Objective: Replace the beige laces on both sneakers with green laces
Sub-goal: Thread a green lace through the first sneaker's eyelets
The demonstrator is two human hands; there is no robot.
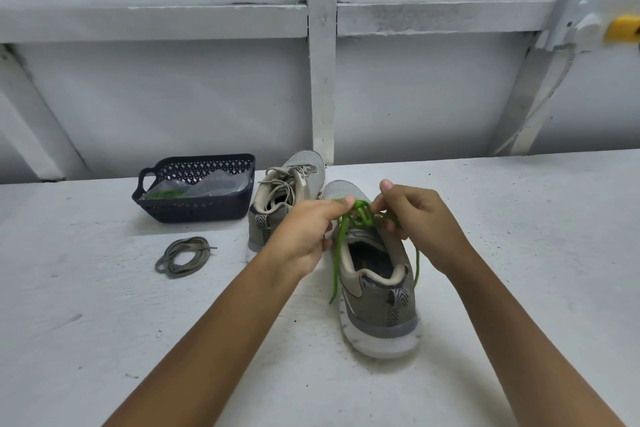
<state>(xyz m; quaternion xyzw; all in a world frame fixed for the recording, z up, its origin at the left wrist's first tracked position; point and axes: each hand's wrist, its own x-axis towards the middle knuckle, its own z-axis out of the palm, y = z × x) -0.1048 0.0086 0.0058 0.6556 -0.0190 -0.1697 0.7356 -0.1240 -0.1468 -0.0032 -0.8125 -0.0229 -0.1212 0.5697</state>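
Here, left to right across the white table (104, 322).

- Dark basket (194, 210) at far left, with a clear bag inside. Green shows through it, probably the second green lace (162, 194).
- Coiled beige lace (165, 262) lies loose on the table, nearer the person than the basket and well apart from both shoes.
- Far sneaker (294, 180) has its heel toward the person and is laced in beige, so that shoe is not yet done.
- Left hand (304, 232) has curled fingers, with thumb and forefinger pinching the green lace (362, 213) at the left edge of the crossings.
- Near sneaker (377, 295) has its long axis running away from the person, heel closest, toe tipped slightly left. Its green crossings sit over the tongue, high on the shoe.
- Right hand (419, 222) is curled too, fingertips pinching the same lace at the right edge of the crossings. Whether it holds a loop or a single strand I cannot tell.

The key relation is that the lace bundle lies directly between the two pinches, both hands equally near and facing each other across the shoe's axis. From each grip one free end trails back toward the person, one down the left of the collar and one down the right. Judgement: this looks like snugging or tying at the top eyelets. A pull would go outward, square to the shoe's length.
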